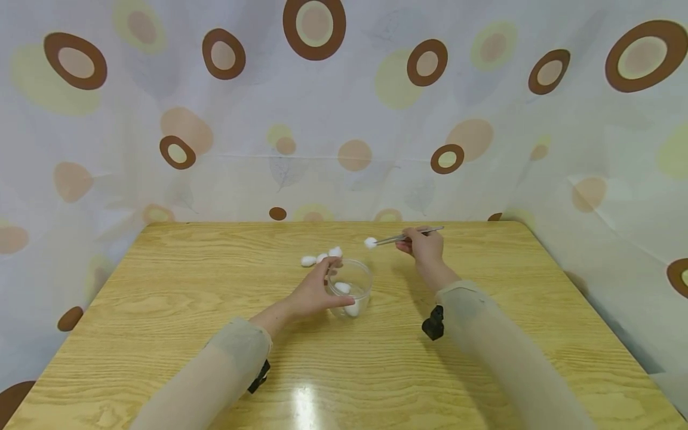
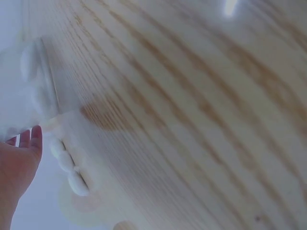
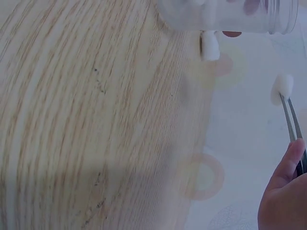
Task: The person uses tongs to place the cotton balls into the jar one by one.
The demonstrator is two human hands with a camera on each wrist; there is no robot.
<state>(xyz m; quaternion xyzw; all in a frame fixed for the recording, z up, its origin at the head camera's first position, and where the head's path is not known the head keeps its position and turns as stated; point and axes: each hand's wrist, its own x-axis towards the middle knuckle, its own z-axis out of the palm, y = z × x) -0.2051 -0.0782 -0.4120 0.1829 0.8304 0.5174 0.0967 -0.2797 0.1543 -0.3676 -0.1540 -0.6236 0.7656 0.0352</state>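
My left hand [image 1: 314, 292] grips a clear plastic jar [image 1: 365, 280] round its side, thumb in front and fingers behind. Inside the jar lie white cotton balls [image 1: 342, 288], low down near its bottom. In my right hand [image 1: 427, 251] is a pair of metal tweezers [image 1: 391, 240], pinched between thumb and fingers. Their tips hold one cotton ball [image 1: 370, 242], raised to the right of the jar and beyond it. The right wrist view shows this cotton ball [image 3: 285, 85] at the tweezer tips, apart from the jar [image 3: 225, 19].
Several loose cotton balls [image 1: 309, 261] lie in a row on the wooden table [image 1: 215, 263], just behind and left of the jar. A patterned curtain [image 1: 355, 119] hangs along the table's far edge. Dark wrist devices [image 1: 433, 323] sit under both sleeves.
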